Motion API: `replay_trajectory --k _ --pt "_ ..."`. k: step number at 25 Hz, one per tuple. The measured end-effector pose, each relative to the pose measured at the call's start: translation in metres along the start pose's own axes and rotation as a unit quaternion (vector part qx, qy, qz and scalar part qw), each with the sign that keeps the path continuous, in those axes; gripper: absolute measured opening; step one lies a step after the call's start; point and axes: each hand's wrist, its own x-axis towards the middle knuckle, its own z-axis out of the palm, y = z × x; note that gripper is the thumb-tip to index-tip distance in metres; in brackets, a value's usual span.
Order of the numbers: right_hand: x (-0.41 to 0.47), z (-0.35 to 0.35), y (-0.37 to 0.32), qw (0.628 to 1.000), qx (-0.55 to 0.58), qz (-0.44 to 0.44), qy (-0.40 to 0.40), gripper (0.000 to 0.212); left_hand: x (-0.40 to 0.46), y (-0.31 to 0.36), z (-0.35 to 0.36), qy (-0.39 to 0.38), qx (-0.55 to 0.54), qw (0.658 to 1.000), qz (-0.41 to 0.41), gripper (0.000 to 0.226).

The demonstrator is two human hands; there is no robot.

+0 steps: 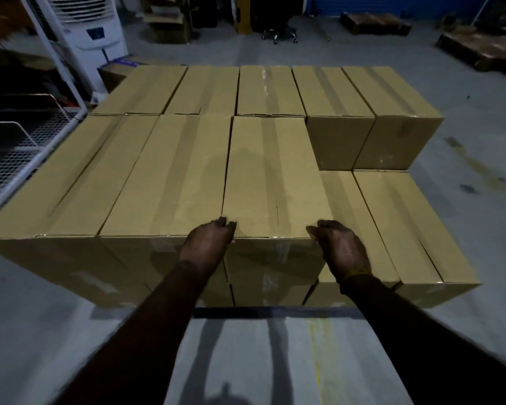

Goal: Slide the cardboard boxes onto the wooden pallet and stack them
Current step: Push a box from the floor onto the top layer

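Dim warehouse floor (465, 118). The left hand (208, 244) and right hand (341, 247) grip the near corners of a top-layer box (269, 171) between them, fingers seemingly curled over its edge. Other boxes (164, 176) sit tight beside and beyond the hands.

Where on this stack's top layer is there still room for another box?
Front right only: the two lower boxes lie bare, bordered by the held box on the left and the rear row behind. Elsewhere the top boxes sit packed edge to edge.

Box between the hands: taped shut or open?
Shut: the cardboard box has flat flaps and a tape strip along its top seam.
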Motion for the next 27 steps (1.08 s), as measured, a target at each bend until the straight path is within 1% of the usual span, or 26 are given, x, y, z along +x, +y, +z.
replay_trajectory --k 4,7,9,12,14,17,19,21,24,27 --pt "-0.002 0.003 -0.001 1.000 0.010 0.012 0.019 0.040 -0.001 0.001 0.005 -0.007 0.004 1.000 -0.012 0.058" --pt "-0.007 -0.001 -0.008 1.000 0.024 0.013 0.013 0.041 -0.003 0.003 0.006 -0.021 0.001 0.999 -0.030 0.063" --pt "-0.011 -0.006 -0.014 0.999 0.037 0.016 -0.009 0.043 -0.005 0.008 0.006 -0.027 0.002 0.999 -0.042 0.064" --pt "-0.020 -0.014 -0.017 0.997 -0.020 0.013 -0.080 0.057 -0.009 0.022 0.007 -0.044 0.021 0.997 -0.058 0.061" --pt "-0.033 -0.019 -0.016 0.994 -0.040 0.012 -0.104 0.060 -0.017 0.040 0.006 -0.042 0.027 0.997 -0.058 0.059" --pt "-0.064 -0.035 0.003 0.992 -0.056 0.022 -0.107 0.058 -0.035 0.097 0.004 -0.044 -0.012 0.998 -0.035 0.057" --pt "-0.101 -0.056 0.034 0.990 -0.057 0.046 -0.118 0.057 -0.050 0.160 0.000 -0.069 -0.031 0.997 -0.012 0.059" --pt "-0.121 -0.064 0.049 0.989 -0.061 0.055 -0.125 0.057 -0.058 0.190 0.004 -0.091 -0.037 0.995 -0.006 0.060" --pt "-0.186 -0.106 0.111 0.987 -0.077 0.088 -0.106 0.055 -0.082 0.281 0.000 -0.115 -0.026 0.992 0.038 0.059" --pt "-0.261 -0.150 0.177 0.985 -0.073 0.121 -0.096 0.054 -0.114 0.383 -0.007 -0.104 -0.039 0.992 0.054 0.056"
